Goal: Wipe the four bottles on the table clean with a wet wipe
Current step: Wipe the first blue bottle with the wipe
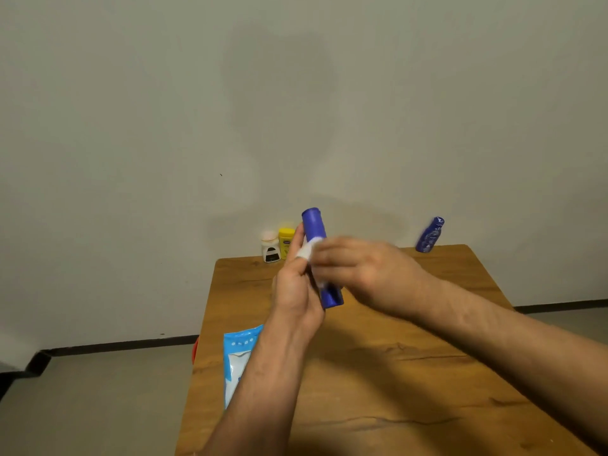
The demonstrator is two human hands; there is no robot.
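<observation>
My left hand holds a tall blue bottle above the wooden table, its fingers running up the bottle's left side. My right hand grips a white wet wipe against the bottle's middle; this hand is motion-blurred. At the table's far edge stand a white bottle and a yellow bottle side by side. Another blue bottle stands at the far right corner.
A light blue pack of wet wipes lies at the table's left edge, partly under my left forearm. Something red peeks out beside the table. A pale wall rises right behind the table, with grey floor on both sides.
</observation>
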